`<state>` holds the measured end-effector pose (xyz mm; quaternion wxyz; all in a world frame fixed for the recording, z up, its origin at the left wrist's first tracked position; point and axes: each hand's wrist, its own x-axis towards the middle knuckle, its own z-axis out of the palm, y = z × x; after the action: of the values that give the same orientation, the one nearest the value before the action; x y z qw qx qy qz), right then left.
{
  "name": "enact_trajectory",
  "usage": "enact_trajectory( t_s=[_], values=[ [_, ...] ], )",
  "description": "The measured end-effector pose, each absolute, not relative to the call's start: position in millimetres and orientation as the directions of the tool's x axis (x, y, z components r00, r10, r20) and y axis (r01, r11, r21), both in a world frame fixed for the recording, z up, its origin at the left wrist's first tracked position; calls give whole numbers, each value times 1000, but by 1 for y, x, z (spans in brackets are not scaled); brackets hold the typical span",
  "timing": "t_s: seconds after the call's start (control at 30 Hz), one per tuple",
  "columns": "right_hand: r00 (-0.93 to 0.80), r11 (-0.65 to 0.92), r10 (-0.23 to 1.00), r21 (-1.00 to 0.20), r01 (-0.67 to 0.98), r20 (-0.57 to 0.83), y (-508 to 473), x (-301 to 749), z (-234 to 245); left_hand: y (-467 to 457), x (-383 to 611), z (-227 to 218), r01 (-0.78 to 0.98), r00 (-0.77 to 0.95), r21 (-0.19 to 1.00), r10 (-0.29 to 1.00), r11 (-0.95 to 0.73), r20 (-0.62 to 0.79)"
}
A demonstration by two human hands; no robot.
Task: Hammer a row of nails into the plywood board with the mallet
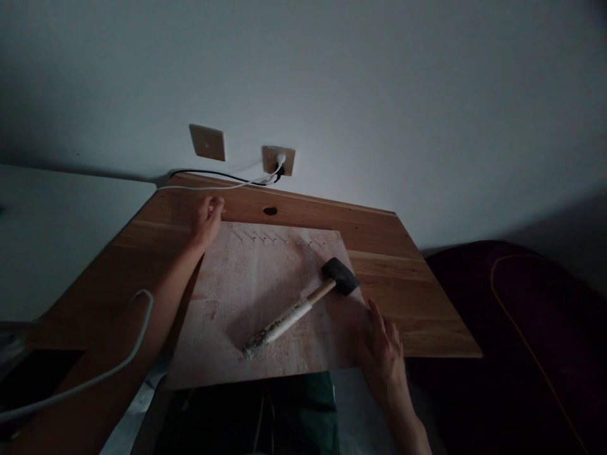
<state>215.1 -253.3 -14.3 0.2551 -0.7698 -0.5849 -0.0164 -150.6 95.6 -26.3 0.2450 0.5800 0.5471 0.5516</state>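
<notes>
A thin, pale, scuffed wooden board [279, 284] lies on the desk, its near edge overhanging the front. A row of several thin nails [265, 239] stands along its far edge. Across the board rests a mallet [290, 316] with a dark head and a worn, white-wrapped handle; neither hand touches it. Beside the board's far left corner is my left hand [208, 218], fingers curled closed, and whatever they may hold is hidden. My right hand [383, 354] rests at the board's right edge with its fingers loosely apart.
The wooden desk [408, 291] has a cable hole [270, 211] near the wall. White and black cables run from a wall socket [287, 161]. A white panel [71, 234] stands at left. Dark purple fabric [512, 328] lies to the right. A white cord [137, 344] crosses my left forearm.
</notes>
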Motion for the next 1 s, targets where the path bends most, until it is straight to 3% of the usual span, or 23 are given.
enact_trajectory(
  t_s=[0.17,0.27,0.37,0.53,0.7,0.8,1.0],
  values=[
    [344,-63,871,-615,786,351,-214,242,5,99,-158,-28,407,-198,870,904,-276,379],
    [274,124,895,-788,603,351,-158,257,22,91,-155,-21,509,-148,799,882,-320,447],
    [176,179,939,-857,484,296,-91,266,31,85,-152,-13,573,-115,745,866,-342,486],
    [51,211,956,-800,562,288,-16,258,19,79,-150,-5,694,-3,593,822,-408,570],
    [-10,279,937,-727,628,350,-17,246,7,68,-148,5,717,70,499,763,-487,643],
    [-43,334,907,-653,679,419,-24,246,7,60,-145,11,671,142,509,768,-538,624],
    [-60,350,895,-613,708,441,-26,246,7,47,-143,12,532,402,619,816,-578,416]
  ],
)
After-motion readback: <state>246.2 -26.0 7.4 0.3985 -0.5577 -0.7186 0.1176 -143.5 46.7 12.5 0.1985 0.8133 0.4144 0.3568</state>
